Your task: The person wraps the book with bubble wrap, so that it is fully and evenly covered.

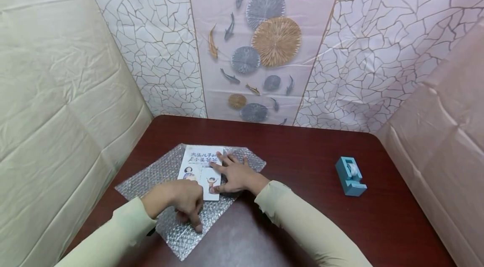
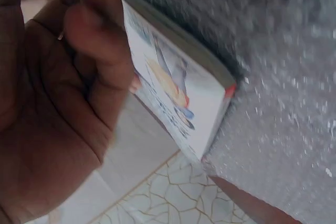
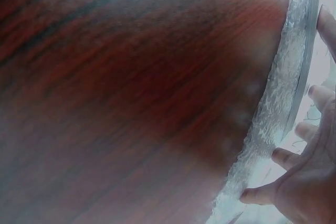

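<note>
A white picture book [image 1: 200, 162] with Chinese lettering and cartoon figures lies on a sheet of bubble wrap [image 1: 162, 166]. My right hand [image 1: 236, 175] rests with spread fingers on the book's right side. Just below the book's lower left is my left hand [image 1: 185, 199], one finger pointing down at the wrap and the others bent. In the left wrist view its palm [image 2: 52, 124] shows nothing held, beside the book [image 2: 184, 87]; its fingertips are partly hidden. The right wrist view has the fingers [image 3: 286, 158] over the edge of book and wrap.
A blue tape dispenser [image 1: 349, 176] with a clear roll stands on the right of the dark red table [image 1: 295, 153]. Padded cloth walls border the table's left and right sides, with a patterned cloth [image 1: 249, 48] behind it.
</note>
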The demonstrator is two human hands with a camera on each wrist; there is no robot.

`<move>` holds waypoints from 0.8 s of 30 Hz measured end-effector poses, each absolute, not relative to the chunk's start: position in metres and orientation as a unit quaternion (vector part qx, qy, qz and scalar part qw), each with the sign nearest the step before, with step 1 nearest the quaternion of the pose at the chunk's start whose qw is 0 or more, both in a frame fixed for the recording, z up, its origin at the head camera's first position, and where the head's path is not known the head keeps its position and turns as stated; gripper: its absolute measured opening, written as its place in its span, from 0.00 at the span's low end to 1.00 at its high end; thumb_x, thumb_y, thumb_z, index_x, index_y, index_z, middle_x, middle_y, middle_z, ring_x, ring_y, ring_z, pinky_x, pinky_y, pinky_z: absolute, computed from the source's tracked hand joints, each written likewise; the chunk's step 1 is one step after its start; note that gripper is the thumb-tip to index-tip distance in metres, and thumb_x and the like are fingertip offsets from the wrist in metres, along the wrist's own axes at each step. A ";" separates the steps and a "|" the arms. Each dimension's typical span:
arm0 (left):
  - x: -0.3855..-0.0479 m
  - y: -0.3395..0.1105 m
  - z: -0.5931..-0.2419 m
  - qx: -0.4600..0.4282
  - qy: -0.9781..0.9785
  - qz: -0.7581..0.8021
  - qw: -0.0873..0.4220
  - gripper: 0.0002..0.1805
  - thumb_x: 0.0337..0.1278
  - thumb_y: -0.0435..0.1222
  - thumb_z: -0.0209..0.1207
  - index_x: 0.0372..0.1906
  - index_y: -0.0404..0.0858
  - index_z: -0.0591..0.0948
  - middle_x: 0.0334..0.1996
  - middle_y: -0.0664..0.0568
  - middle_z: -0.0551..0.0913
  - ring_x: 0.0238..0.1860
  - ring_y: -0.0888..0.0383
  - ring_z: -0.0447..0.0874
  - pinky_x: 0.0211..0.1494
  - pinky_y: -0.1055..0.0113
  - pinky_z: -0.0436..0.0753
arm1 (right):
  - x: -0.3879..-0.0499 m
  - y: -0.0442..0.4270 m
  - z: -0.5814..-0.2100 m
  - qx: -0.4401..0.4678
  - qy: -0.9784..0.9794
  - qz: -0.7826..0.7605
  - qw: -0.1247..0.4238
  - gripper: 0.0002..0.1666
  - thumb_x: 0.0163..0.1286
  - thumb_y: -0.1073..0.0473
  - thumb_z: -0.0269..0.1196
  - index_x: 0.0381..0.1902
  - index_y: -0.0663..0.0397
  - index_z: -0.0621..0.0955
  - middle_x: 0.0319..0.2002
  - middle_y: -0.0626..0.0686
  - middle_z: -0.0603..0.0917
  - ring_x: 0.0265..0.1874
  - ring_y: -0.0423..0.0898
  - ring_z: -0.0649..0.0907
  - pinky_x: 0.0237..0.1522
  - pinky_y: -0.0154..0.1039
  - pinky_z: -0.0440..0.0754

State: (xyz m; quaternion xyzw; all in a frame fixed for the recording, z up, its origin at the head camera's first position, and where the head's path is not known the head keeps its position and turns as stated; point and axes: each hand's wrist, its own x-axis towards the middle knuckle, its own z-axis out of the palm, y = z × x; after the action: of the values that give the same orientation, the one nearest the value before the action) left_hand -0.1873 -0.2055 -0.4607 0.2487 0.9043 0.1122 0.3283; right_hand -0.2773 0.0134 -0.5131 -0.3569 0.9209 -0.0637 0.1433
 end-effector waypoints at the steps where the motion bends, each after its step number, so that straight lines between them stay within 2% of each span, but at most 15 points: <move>1: -0.184 -0.204 -0.460 0.235 0.906 0.103 0.337 0.25 0.46 0.58 0.85 0.13 0.49 0.88 0.11 0.57 0.85 0.12 0.60 0.83 0.20 0.69 0.74 | -0.277 0.013 -0.513 -0.356 0.921 -0.064 0.142 0.59 0.71 0.14 0.57 0.91 0.22 0.51 0.94 0.47 0.40 0.92 0.61 0.47 0.79 0.87 0.50; 7: -0.168 -0.194 -0.461 0.168 0.908 0.045 0.381 0.26 0.39 0.56 0.88 0.13 0.43 0.88 0.11 0.51 0.86 0.10 0.60 0.81 0.21 0.65 0.83 | -0.277 0.014 -0.512 -0.357 0.920 -0.066 0.146 0.59 0.72 0.14 0.57 0.91 0.22 0.50 0.94 0.46 0.39 0.92 0.60 0.47 0.80 0.86 0.50; 13: -0.164 -0.189 -0.468 0.151 0.896 -0.012 0.417 0.23 0.43 0.51 0.89 0.13 0.42 0.89 0.13 0.51 0.87 0.11 0.59 0.82 0.20 0.67 0.83 | -0.275 0.014 -0.514 -0.359 0.920 -0.064 0.142 0.60 0.71 0.13 0.55 0.91 0.23 0.50 0.94 0.47 0.40 0.92 0.60 0.47 0.80 0.86 0.50; 18: -0.162 -0.183 -0.468 0.166 0.893 -0.064 0.414 0.25 0.40 0.53 0.89 0.12 0.43 0.88 0.12 0.52 0.87 0.12 0.60 0.83 0.21 0.68 0.80 | -0.276 0.014 -0.514 -0.359 0.920 -0.065 0.142 0.60 0.72 0.13 0.56 0.91 0.23 0.50 0.94 0.47 0.39 0.92 0.60 0.47 0.80 0.86 0.50; 24: -0.160 -0.179 -0.469 0.175 0.895 -0.061 0.406 0.24 0.40 0.50 0.90 0.12 0.43 0.88 0.12 0.53 0.87 0.11 0.60 0.83 0.19 0.69 0.81 | -0.277 0.015 -0.514 -0.357 0.921 -0.062 0.142 0.60 0.72 0.13 0.55 0.91 0.22 0.49 0.93 0.47 0.39 0.92 0.60 0.46 0.80 0.86 0.49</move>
State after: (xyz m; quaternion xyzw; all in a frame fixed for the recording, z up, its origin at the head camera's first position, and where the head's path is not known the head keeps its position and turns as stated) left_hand -0.1597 -0.1787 -0.4687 0.1751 0.8949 -0.0607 0.4060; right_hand -0.2765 0.0149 -0.5141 -0.3575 0.9209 -0.0625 0.1421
